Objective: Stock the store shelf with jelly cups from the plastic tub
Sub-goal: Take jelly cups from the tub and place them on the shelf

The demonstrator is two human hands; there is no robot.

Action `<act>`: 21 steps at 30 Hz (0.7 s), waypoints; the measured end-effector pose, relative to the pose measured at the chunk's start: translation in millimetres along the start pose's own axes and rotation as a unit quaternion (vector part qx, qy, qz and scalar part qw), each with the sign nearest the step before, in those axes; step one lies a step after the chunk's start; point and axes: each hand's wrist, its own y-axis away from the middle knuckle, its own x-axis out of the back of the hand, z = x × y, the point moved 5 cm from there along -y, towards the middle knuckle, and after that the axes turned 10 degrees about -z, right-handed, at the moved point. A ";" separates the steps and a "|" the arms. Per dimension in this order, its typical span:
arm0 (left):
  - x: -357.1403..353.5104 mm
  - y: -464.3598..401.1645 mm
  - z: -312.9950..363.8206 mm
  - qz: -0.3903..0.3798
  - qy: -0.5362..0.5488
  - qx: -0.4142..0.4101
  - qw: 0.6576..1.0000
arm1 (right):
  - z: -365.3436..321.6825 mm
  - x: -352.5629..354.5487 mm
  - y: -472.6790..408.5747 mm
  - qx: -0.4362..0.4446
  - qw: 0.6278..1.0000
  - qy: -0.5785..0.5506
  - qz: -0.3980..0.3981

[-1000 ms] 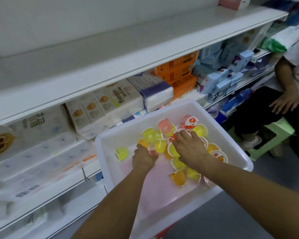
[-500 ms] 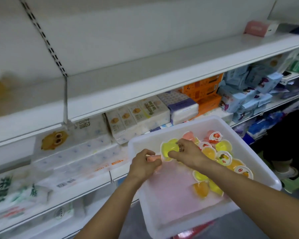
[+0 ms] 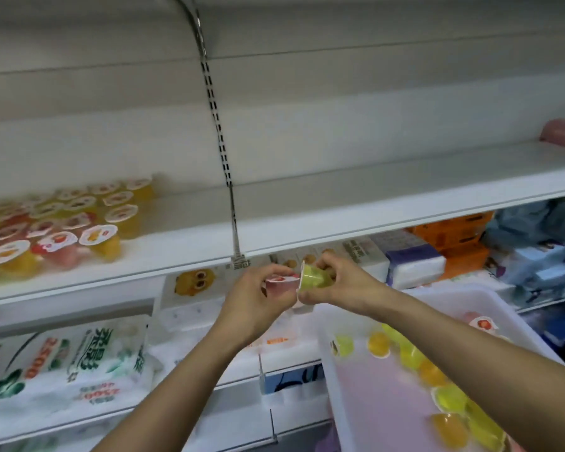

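Observation:
My left hand (image 3: 258, 300) grips a pink jelly cup (image 3: 279, 283) with a red-printed lid. My right hand (image 3: 341, 282) holds a green jelly cup (image 3: 313, 278) turned on its side, lid facing left. Both cups meet just below the front edge of the white shelf (image 3: 307, 223). Several jelly cups (image 3: 66, 230) in yellow, orange and pink stand in rows on that shelf at the left. The white plastic tub (image 3: 356, 406) sits at the lower right with several loose cups (image 3: 437, 380) inside, partly hidden by my right forearm.
A slotted metal upright (image 3: 222, 141) divides the shelf back. Tissue packs (image 3: 69, 360) fill the lower shelf at left, boxed goods (image 3: 450, 236) sit at right. A pink box (image 3: 561, 133) stands at the far right of the upper shelf. The shelf's right part is bare.
Both hands rose out of the tub, each carrying a cup, up to the shelf edge. The view swung up and left, bringing the stocked cups into sight.

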 end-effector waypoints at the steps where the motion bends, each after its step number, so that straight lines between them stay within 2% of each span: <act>1: 12.6 1.8 -0.7 0.014 -0.014 -0.009 1.000 | -10.2 -5.8 -6.3 0.006 1.000 0.025 -0.014; 4: 48.6 5.8 -4.6 0.059 -0.038 -0.015 0.997 | -38.4 -20.6 -27.6 0.021 0.996 0.081 -0.026; 10: 133.2 -10.4 -12.5 0.133 -0.040 -0.019 0.990 | -95.6 -32.3 -83.5 0.068 0.998 -0.006 -0.005; 16: 220.8 -21.7 -36.0 0.206 -0.040 -0.005 0.978 | -137.9 -43.8 -161.9 0.107 0.993 -0.011 0.040; 21: 284.4 -19.3 -51.6 0.245 -0.075 0.008 0.967 | -158.7 -64.5 -239.9 0.074 0.993 0.029 0.088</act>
